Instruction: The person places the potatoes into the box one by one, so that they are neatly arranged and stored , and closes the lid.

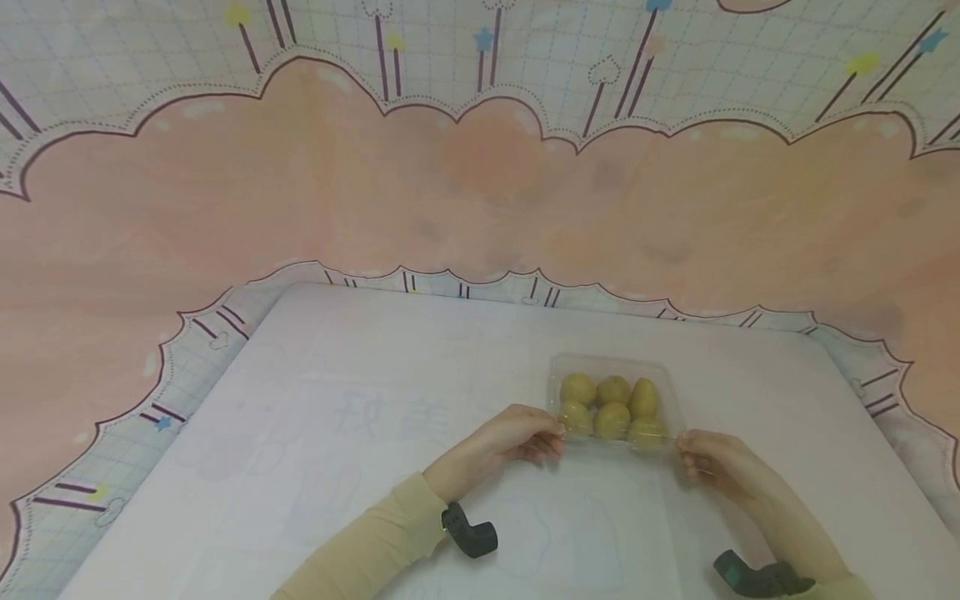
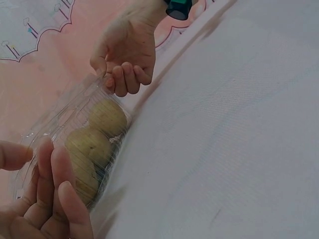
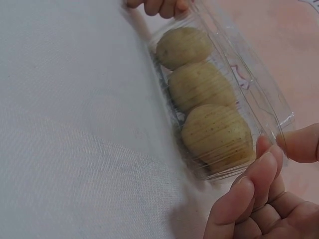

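A clear plastic clamshell box (image 1: pixel 611 362) stands on the white table, right of centre, with several yellowish potatoes (image 1: pixel 612 407) inside. My left hand (image 1: pixel 551 440) pinches its near left corner between thumb and curled fingers. My right hand (image 1: pixel 692 454) pinches the near right corner the same way. In the left wrist view my left hand (image 2: pixel 35 162) grips the box rim (image 2: pixel 55 122) at the bottom left, and the right hand (image 2: pixel 124 74) holds the far end. In the right wrist view my right hand (image 3: pixel 274 157) pinches the rim (image 3: pixel 251 87) beside the nearest potato (image 3: pixel 217 134).
The white table (image 1: pixel 390 400) stretches left and toward me from the box. A pink and pastel patterned cloth backdrop (image 1: pixel 480 192) rises behind and wraps both sides. Dark wrist-worn devices (image 1: pixel 471 533) sit on both forearms.
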A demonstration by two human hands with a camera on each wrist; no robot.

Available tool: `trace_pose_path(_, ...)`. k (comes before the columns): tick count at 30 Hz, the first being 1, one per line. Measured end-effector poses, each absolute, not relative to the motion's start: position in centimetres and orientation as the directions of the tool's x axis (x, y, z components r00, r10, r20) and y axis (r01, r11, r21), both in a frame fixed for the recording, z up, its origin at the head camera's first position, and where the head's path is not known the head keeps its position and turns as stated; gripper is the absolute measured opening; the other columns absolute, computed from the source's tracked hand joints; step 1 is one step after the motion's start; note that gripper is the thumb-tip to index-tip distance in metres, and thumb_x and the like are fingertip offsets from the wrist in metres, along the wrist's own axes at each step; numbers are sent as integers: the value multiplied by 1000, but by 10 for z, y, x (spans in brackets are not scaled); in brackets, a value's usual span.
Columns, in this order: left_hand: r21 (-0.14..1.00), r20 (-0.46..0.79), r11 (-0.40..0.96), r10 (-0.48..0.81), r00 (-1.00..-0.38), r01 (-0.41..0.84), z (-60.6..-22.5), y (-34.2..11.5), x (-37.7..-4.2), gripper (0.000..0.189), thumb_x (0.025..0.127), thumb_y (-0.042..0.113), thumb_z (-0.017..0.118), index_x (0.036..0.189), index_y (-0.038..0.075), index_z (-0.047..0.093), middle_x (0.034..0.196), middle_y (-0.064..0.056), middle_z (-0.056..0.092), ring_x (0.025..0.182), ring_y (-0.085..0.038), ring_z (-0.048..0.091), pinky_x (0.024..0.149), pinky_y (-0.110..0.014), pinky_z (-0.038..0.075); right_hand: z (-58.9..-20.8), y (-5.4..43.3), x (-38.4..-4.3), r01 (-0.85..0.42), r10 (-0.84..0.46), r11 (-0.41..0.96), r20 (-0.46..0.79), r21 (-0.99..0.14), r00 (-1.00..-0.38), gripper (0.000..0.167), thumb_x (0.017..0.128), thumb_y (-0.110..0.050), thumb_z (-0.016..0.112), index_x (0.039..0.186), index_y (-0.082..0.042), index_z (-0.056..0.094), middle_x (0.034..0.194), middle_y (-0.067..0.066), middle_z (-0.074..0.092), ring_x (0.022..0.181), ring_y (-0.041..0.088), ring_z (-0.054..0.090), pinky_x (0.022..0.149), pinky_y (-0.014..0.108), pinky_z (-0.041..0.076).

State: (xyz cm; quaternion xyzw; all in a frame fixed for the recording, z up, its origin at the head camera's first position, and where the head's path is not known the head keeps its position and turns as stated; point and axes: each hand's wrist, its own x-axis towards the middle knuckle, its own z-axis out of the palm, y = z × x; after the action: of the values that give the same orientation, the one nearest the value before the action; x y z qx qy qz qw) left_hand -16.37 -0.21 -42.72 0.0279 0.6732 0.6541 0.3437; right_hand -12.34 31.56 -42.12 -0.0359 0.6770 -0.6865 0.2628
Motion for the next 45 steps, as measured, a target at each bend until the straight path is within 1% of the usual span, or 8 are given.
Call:
trace_pose_path(8, 904, -419, 154, 494, -762, -398, -427, -3, -164, 26, 89, 12, 59, 106, -7, 66, 65, 7, 64, 62, -5, 61, 58, -16, 48, -421, 316, -123, 336, -393, 46, -327, -941, -860, 37, 100, -10, 41, 85, -26, 70, 73, -17, 61, 68, -2, 56, 69, 16, 47)
trace_pose_path(18, 902, -425, 156, 480, -768, -402, -428, 0, -163, 25, 89, 10, 59, 106, -7, 65, 64, 7, 62, 61, -4, 59, 56, -16, 46, -419, 316, -123, 376, -347, 113, -391, -920, -852, 31, 100, -14, 43, 85, -26, 68, 72, -16, 59, 68, 0, 55, 71, 17, 46)
trace_pose_path(27, 902, -425, 155, 482, -766, -403, -427, 1, -163, 24, 89, 10, 58, 105, -7, 66, 63, 7, 62, 60, -4, 59, 55, -16, 46, -420, 319, -121, 330, -390, 87, -337, -940, -857, 34, 100, -11, 41, 87, -26, 68, 73, -17, 58, 68, -1, 55, 71, 17, 45)
trace_pose_path(31, 901, -426, 153, 479, -767, -406, -427, 2, -162, 24, 89, 10, 59, 105, -6, 66, 63, 7, 62, 60, -5, 59, 55, -16, 46, -420, 318, -121, 314, -394, 94, -325, -945, -860, 33, 100, -11, 42, 85, -26, 68, 72, -17, 58, 68, -1, 54, 71, 17, 45)
trace_pose_path(38, 899, -430, 151, 476, -767, -410, -429, 3, -163, 23, 89, 10, 59, 104, -5, 67, 64, 6, 63, 61, -5, 60, 55, -15, 46, -419, 316, -119, 319, -355, 131, -345, -939, -869, 31, 99, -12, 44, 82, -26, 66, 69, -17, 56, 66, -1, 54, 70, 16, 44)
trace_pose_path(45, 896, -431, 136, 490, -757, -422, -429, 2, -164, 25, 90, 12, 59, 107, -5, 66, 63, 8, 63, 60, -4, 61, 54, -15, 47, -420, 318, -120, 336, -356, 104, -351, -936, -866, 31, 99, -12, 42, 84, -25, 66, 71, -17, 58, 67, -1, 54, 70, 16, 46)
